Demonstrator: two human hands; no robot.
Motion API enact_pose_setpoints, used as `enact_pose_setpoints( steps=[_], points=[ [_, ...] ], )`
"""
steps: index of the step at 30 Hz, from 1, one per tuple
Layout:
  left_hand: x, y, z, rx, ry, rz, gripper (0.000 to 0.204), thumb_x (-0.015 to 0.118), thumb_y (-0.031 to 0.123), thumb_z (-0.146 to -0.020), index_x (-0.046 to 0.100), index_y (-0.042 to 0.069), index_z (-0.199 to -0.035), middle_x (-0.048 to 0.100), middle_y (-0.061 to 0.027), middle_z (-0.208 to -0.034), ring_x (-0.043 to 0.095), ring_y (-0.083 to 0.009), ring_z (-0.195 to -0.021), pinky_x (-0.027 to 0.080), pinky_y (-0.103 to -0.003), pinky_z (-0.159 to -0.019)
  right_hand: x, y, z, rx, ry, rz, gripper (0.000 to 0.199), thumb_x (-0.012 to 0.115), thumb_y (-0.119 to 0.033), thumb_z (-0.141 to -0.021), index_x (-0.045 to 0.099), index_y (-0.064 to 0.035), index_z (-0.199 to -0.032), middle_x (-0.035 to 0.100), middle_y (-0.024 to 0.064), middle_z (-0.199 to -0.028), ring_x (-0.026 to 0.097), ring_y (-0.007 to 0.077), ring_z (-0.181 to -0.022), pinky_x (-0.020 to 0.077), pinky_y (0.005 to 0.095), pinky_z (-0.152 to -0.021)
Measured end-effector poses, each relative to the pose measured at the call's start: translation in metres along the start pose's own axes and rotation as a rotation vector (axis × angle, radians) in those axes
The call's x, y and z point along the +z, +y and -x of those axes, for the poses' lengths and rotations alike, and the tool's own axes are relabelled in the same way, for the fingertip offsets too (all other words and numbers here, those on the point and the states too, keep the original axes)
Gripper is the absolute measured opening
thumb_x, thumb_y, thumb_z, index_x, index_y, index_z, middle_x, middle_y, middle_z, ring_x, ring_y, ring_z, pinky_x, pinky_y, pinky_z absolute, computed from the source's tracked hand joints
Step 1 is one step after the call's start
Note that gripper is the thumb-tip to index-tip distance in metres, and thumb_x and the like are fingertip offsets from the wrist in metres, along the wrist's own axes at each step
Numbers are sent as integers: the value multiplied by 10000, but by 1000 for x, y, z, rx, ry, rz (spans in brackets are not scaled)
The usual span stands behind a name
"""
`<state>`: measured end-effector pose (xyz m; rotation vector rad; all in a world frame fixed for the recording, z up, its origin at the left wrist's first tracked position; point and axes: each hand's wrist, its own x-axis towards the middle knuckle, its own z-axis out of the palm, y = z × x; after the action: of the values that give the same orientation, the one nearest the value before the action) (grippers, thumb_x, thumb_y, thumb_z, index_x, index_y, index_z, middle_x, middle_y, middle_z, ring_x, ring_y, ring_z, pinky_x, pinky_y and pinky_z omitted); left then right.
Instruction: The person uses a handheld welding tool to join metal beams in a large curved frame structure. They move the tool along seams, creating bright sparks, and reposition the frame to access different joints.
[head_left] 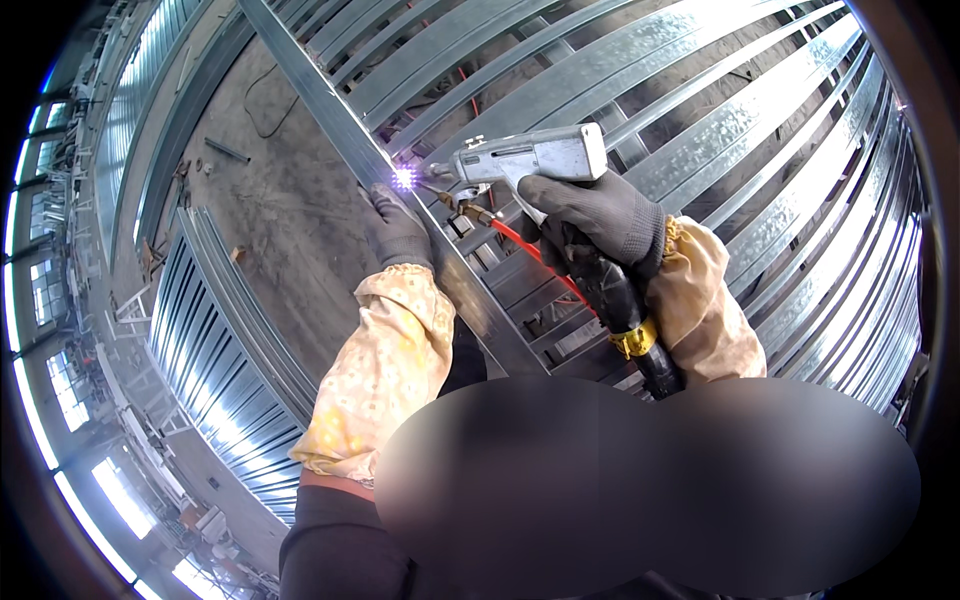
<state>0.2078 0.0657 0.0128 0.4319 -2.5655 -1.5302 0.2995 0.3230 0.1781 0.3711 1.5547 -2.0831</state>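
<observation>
My right hand point(600, 220), in a dark grey glove, grips the handle of a grey pistol-shaped welding gun point(535, 158). Its nozzle points left at a long galvanised steel beam point(330, 110), where a bright violet spark point(404, 178) glows. A red hose point(530, 255) and a thick black cable with a yellow collar point(632, 338) run back from the gun. My left hand point(397, 232), also gloved, rests flat on the beam just below the spark. Both forearms wear pale yellow patterned sleeve covers.
Several parallel galvanised steel bars point(720, 130) form a frame across the right and top. A stack of corrugated metal panels point(215, 340) lies on the concrete floor point(270, 200) at the left. Windows point(60, 390) line the far left wall. A black cable curls on the floor.
</observation>
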Motion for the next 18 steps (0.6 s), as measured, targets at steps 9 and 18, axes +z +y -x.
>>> enact_pose_setpoints(
  steps=[9,18],
  points=[
    [9,-20,-5,132,158,32,415,440,319,-1041,541,-52,-1198,616,-128,-972,512,-188,-817,453,-276,-804,2,2,2,6,16,-40,386,657,-335,-921,597,0,-1104,614,40,-676,608,118,-483,456,233,-423],
    [0,32,11,-18,27,-167,489,363,292,-1047,450,-91,-1339,495,-279,-1371,477,-396,-1274,377,-367,-1049,3,-3,10,5,49,-48,396,676,-348,-904,608,7,-1064,607,25,-646,576,84,-464,438,211,-417]
  ],
)
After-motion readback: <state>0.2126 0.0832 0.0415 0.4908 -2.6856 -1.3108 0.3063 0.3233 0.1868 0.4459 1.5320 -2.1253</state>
